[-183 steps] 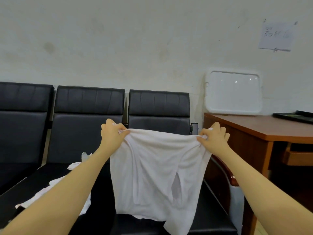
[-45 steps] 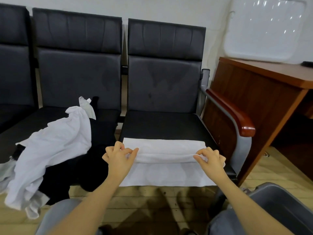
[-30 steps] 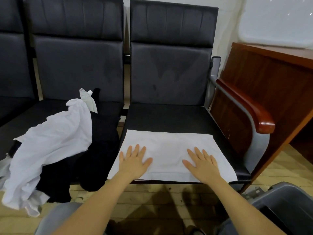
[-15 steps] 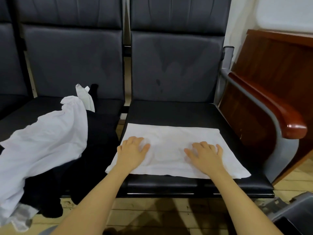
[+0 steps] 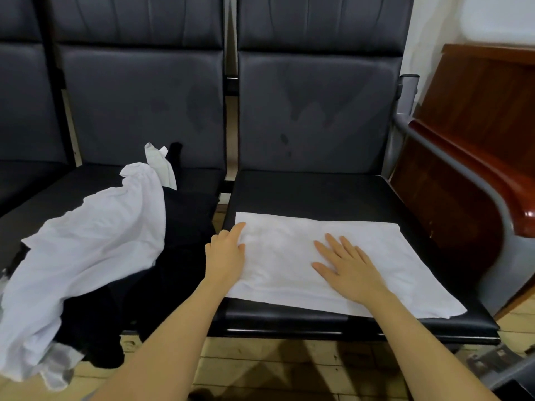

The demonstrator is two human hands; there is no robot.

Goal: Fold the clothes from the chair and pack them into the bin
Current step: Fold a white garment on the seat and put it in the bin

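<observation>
Now that the left hand [image 5: 225, 260] has slid to the left edge of the white garment [image 5: 373, 273] on the chair seat [image 5: 312, 193], fingers relaxed, and the right hand [image 5: 348, 266] presses flat mid-cloth, next cross-fold approx. ready; bin packing pending.

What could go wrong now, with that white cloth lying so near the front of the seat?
The folded white garment lies close to the front edge of the seat, its right corner nearest; a careless sweep might slide it to the floor. The left hand is at its left edge, the right hand flat on top; uneven smoothing could skew the fold. The unfolded white garment already hangs over the neighbouring seat's front.
</observation>
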